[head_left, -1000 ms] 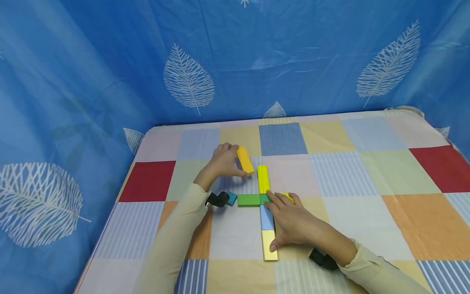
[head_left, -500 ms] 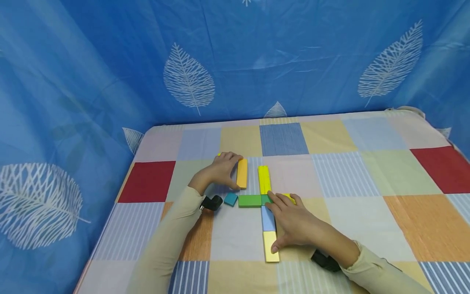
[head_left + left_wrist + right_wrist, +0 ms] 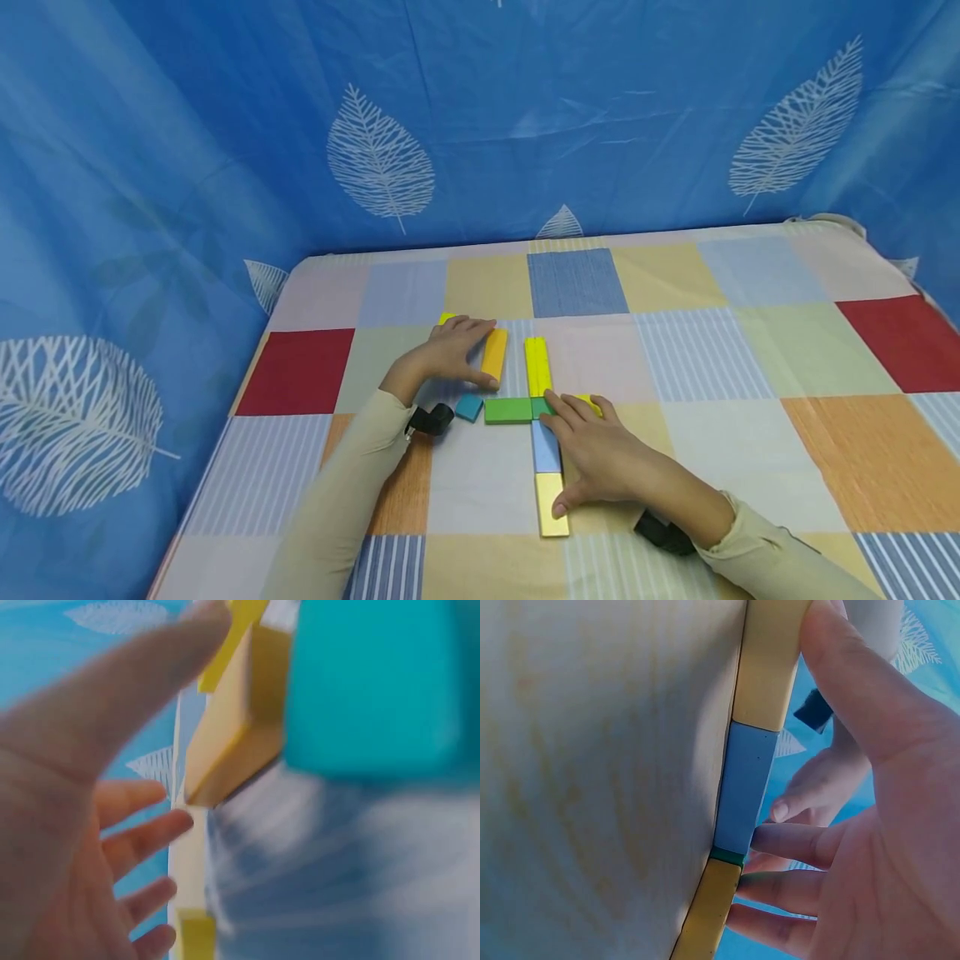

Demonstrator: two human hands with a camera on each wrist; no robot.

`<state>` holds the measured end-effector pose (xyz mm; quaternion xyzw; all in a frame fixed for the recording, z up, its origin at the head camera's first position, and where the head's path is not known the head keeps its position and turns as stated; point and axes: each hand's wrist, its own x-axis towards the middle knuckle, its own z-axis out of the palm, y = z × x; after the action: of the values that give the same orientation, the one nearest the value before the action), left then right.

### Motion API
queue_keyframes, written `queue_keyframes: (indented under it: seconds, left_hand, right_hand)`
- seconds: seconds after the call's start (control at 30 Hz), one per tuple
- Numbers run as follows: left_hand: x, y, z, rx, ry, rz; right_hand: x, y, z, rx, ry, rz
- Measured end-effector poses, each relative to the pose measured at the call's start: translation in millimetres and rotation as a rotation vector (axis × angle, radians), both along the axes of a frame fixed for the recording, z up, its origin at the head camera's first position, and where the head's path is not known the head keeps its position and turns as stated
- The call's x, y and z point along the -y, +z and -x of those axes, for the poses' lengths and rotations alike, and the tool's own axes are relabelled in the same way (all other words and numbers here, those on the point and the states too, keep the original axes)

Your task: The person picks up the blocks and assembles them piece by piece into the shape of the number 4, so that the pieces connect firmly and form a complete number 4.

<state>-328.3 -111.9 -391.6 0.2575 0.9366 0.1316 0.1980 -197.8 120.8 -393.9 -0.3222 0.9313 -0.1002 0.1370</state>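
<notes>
My left hand (image 3: 450, 350) is spread beside an orange block (image 3: 495, 357) lying on the patterned cloth. In the left wrist view its fingers are straight and apart from the block; the thumb overlaps the block's edge, so contact is unclear there. My right hand (image 3: 600, 450) rests along a joined row of blocks. Its thumb touches a cream block (image 3: 552, 507), and its fingertips reach the small green block (image 3: 540, 407). Between them lies a light blue block (image 3: 546, 447). A long green block (image 3: 507, 411) and a yellow block (image 3: 537, 367) adjoin the small green one.
A teal block (image 3: 469, 408) lies turned, just left of the long green block. Another yellow block (image 3: 447, 317) shows partly behind my left fingers. A yellow block (image 3: 588, 403) is partly under my right fingers. Blue leaf-patterned curtain (image 3: 480, 125) hangs behind the table.
My left hand has brought the orange block down and toward me, laid it on the cloth and loosened from it. My right hand has kept its place on the row.
</notes>
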Motion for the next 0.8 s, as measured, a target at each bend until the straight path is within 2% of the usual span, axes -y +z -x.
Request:
queue_keyframes:
  seconds: [0.13,0.27,0.57,0.8]
  left_hand:
    - [2.0,-8.1,-5.8,-0.033,0.04,-0.041]
    - [5.2,-12.0,-8.7,-0.047,0.03,-0.068]
    - [13.5,-16.6,-9.3,0.001,-0.022,-0.114]
    - [18.8,-19.8,-10.5,0.048,-0.027,-0.17]
  right_hand:
    - [0.7,0.0,-0.1,-0.004,0.0,-0.002]
    - [1.3,0.4,-0.6,-0.005,-0.005,-0.004]
    - [1.8,-1.1,-1.9,-0.015,-0.014,-0.005]
    - [2.4,-1.3,-1.4,-0.016,-0.014,-0.005]
